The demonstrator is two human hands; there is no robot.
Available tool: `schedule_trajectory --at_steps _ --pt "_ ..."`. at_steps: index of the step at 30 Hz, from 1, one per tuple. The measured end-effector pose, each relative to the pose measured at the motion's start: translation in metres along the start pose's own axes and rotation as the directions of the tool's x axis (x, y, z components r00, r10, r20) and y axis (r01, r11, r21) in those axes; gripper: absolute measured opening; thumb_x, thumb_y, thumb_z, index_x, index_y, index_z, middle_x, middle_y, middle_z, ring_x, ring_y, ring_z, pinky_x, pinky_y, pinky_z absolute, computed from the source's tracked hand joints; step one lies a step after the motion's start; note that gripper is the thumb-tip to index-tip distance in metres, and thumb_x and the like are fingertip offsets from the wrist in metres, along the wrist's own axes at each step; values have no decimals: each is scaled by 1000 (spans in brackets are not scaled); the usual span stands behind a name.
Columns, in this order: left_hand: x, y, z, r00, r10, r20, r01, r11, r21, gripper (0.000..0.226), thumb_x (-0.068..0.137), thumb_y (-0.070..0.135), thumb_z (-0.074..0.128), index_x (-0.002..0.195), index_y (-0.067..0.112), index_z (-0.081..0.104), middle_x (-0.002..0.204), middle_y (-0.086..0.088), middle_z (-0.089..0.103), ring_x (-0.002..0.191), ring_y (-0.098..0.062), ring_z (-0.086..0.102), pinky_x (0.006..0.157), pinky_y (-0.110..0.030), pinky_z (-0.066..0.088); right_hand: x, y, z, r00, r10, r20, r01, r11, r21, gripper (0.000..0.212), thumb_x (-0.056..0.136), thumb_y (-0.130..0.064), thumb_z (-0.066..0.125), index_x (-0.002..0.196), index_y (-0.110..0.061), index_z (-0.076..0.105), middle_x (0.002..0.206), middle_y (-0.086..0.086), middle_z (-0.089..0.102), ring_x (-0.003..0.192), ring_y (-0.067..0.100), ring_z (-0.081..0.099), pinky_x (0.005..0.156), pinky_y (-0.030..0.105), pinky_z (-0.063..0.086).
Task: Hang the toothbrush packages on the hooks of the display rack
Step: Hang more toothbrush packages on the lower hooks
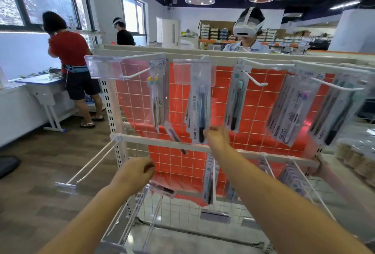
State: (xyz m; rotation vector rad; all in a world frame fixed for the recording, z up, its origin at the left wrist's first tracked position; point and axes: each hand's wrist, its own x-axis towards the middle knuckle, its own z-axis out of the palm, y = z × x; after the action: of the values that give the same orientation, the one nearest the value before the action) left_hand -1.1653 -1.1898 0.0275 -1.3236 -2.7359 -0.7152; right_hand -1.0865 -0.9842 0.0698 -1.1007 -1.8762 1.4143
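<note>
On the display rack point(162, 139), toothbrush packages point(199, 101) hang from the upper hooks point(254, 80) at about 12 o'clock from the person. The right hand point(217, 139) pinches the bottom corner of the middle package. The left hand point(135, 172), near 9 o'clock from the right hand, has curled fingers; if it holds something, I cannot tell. One loose package point(174, 136) at 10 o'clock from the right hand is blurred. The lower packages point(210, 180) are partly hidden behind the right forearm.

left hand point(136, 169): curled, empty | right hand point(218, 137): raised, fingers pinching
</note>
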Motion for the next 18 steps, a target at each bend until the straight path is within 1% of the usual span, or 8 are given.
schedule_trajectory --at_steps 2,3,5,7,8,11,15,18 --pt "-3 9 -2 1000 -9 -10 9 1000 30 15 94 20 49 89 19 64 74 14 54 72 -6 53 67 -18 38 -8 15 -3 999 -9 44 14 994 -112 34 88 -6 53 122 -2 56 108 15 63 94 28 59 82 36 49" --pt "-3 13 -3 1000 -15 -11 16 999 48 15 94 21 48 88 19 62 73 14 53 72 -7 53 67 -18 38 -12 20 -4 998 -19 61 29 987 -159 33 88 -5 53 121 -3 57 106 14 62 89 26 58 79 36 48" --pt "-9 21 -3 999 -31 -21 32 997 66 16 94 22 48 90 18 63 75 12 55 74 -9 54 69 -20 41 -24 25 -8 995 -47 87 62 981 -183 33 88 -2 52 120 -6 58 109 13 62 83 22 55 72 32 47" --pt "-16 29 -3 998 -44 -40 47 997 66 17 93 22 50 92 16 65 79 9 56 76 -10 55 72 -22 43 -34 27 -13 992 -60 109 78 982 -172 34 87 -1 52 119 -10 59 113 9 61 85 19 55 74 32 47" --pt "-20 34 -3 998 -44 -53 47 997 63 17 93 22 50 92 15 65 78 9 56 76 -11 55 73 -23 44 -39 26 -17 991 -59 119 78 983 -164 33 87 -2 52 117 -12 59 109 6 62 83 18 56 73 32 48" --pt "-29 48 -3 998 -16 -66 21 997 73 18 93 22 49 94 15 66 79 9 58 75 -9 54 71 -21 42 -49 22 -29 986 -81 149 98 988 -115 31 89 -3 51 117 -14 58 86 -3 57 61 10 49 57 26 44" --pt "-38 61 -7 996 -29 -83 38 994 102 19 93 20 47 94 16 66 87 5 65 73 -8 53 64 -20 34 -67 20 -43 967 -154 204 186 972 -145 31 90 -3 49 119 -11 58 99 1 59 63 8 49 61 27 45" --pt "-49 70 -9 994 -57 -91 69 988 138 19 93 19 47 95 13 65 86 5 62 76 -9 49 65 -21 33 -83 25 -50 936 -201 290 268 940 -211 31 91 -3 49 120 -9 58 113 6 61 77 12 53 68 25 45"
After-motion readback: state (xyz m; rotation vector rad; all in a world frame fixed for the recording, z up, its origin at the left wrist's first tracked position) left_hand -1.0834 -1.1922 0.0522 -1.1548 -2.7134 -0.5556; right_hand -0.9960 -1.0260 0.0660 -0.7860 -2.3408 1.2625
